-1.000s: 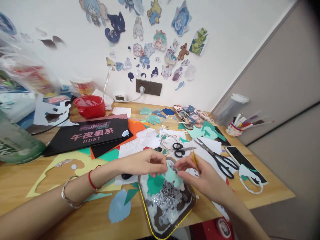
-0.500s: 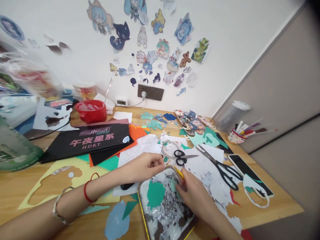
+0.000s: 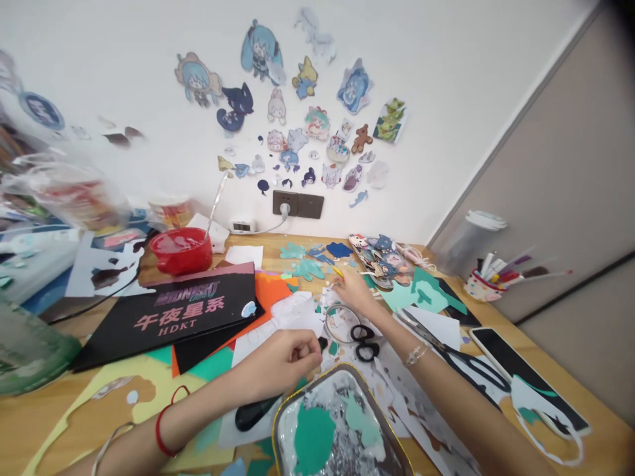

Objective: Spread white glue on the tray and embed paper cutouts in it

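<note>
My left hand (image 3: 285, 360) hovers just past the upper left corner of a tray (image 3: 285, 403), its fingers curled into a loose pinch; whatever may be between them is hidden. The tray has a gold rim and a whitish, glossy, patchy surface, with a dark green paper cutout (image 3: 314, 439) and a pale green cutout (image 3: 361, 423) lying on it. My right hand (image 3: 354, 289) reaches to the back of the desk, closed on a thin yellow stick-like thing (image 3: 338, 272) whose tip shows. Nearby lie blue paper shapes (image 3: 339, 249) and teal cutouts (image 3: 308, 269).
Small black-handled scissors (image 3: 364, 342) and larger scissors (image 3: 471, 367) lie among paper scraps. On the right are a phone (image 3: 526, 377) and a pen cup (image 3: 483, 284). A red bowl (image 3: 181, 251) and black folder (image 3: 198, 297) stand left. Stickers cover the wall.
My right hand has left the tray's edge and moved away to the back of the desk. The left hand stays near the tray's upper left corner. The view has tilted up slightly.
</note>
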Tool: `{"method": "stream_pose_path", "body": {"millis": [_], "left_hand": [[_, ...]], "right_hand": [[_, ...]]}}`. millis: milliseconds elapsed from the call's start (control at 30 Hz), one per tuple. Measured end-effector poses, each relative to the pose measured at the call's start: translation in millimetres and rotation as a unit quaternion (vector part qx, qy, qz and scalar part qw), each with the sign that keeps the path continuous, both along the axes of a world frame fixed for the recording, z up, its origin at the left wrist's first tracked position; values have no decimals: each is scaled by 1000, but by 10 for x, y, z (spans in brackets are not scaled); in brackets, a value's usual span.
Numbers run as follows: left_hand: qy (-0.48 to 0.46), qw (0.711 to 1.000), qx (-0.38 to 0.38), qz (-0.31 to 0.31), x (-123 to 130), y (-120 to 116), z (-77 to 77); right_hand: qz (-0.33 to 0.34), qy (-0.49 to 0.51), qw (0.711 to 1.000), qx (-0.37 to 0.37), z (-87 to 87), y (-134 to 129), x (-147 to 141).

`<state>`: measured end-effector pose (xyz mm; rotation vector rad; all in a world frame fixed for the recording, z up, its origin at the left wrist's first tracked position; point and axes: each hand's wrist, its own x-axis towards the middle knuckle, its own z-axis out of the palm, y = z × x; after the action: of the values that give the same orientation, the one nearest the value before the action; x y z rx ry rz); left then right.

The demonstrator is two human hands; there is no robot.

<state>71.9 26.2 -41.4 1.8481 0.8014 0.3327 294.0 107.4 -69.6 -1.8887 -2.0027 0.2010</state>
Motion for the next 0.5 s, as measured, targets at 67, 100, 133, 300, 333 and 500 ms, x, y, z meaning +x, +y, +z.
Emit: {"method": "stream_pose_path", "body": {"millis": [67, 100, 133, 300, 333, 500], "left_hand": [[3, 1000, 3, 4, 2, 19, -11], [3, 1000, 4, 5, 3, 26, -13], [2, 1000, 5, 7, 3, 32, -14], [1, 1000, 7, 23, -2, 39, 13], [-3, 1000, 4, 27, -4, 42, 16], [-77, 993, -21, 83, -11, 97, -25]], "right_hand": [[2, -4, 1000, -2, -90, 132, -19], [2, -2, 1000, -2, -118, 169, -27], [-1, 1, 1000, -2, -133, 193, -33], [-14, 57, 998, 13, 4, 181, 35], [-16, 76, 997, 20, 70, 146, 61], [3, 221, 974, 54, 441, -305, 82]]}}
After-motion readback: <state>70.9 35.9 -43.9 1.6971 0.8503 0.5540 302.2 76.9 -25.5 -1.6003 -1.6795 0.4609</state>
